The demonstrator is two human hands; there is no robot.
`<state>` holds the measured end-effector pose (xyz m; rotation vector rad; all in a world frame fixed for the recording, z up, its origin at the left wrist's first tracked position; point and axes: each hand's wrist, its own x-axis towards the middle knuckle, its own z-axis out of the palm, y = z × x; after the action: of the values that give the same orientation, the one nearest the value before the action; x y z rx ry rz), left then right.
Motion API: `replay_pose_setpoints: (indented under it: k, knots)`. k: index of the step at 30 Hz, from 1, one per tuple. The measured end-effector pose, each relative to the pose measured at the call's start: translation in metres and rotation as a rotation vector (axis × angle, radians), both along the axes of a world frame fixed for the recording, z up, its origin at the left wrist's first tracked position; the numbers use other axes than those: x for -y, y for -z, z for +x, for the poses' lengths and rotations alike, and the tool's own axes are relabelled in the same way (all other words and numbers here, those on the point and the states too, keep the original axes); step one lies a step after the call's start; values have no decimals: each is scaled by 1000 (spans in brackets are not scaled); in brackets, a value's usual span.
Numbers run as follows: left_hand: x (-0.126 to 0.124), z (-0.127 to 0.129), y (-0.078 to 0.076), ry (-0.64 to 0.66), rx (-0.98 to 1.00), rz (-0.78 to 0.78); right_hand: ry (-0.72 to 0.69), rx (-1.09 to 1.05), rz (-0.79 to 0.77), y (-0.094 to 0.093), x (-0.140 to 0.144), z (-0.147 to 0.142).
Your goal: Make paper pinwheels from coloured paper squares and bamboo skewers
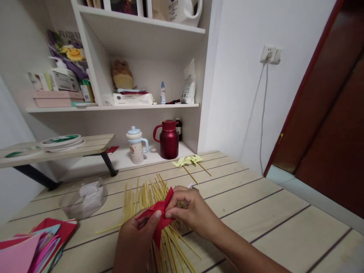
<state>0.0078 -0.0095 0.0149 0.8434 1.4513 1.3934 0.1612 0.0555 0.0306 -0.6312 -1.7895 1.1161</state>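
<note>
My left hand and my right hand together hold a folded red paper just above the wooden table. The left thumb presses on the paper's lower part, and the right fingertips pinch its upper edge. Beneath the hands lies a spread of several thin yellow sticks. Two pale yellow paper pinwheels on sticks lie further back on the table.
A stack of coloured paper sheets lies at the near left. A clear plastic tub stands behind it. A red jug and a lidded cup stand on the low shelf. A small wooden stand holds plates at left.
</note>
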Motion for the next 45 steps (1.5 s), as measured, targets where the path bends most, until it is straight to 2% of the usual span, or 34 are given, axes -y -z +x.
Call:
replay_pose_setpoints:
  k: [6, 18, 23, 31, 35, 37, 41, 45]
  knots:
    - [-4, -1, 5, 44, 26, 56, 67, 51, 6, 0, 1, 0]
    - [2, 1, -3, 23, 83, -23, 121, 92, 60, -3, 3, -1]
    - [5, -3, -8, 47, 6, -13, 139, 79, 80, -5, 6, -4]
    - [3, -3, -18, 99, -87, 13, 171, 48, 27, -9, 9, -6]
    - [1, -3, -14, 61, -169, -75, 176, 48, 26, -9, 8, -6]
    - [1, -1, -13, 43, -124, -102, 186, 39, 28, -9, 8, -7]
    - [1, 4, -19, 29, -27, -157, 211, 19, 20, -9, 8, -7]
    - [-1, 4, -23, -22, -130, -139, 209, 29, 26, -9, 10, -8]
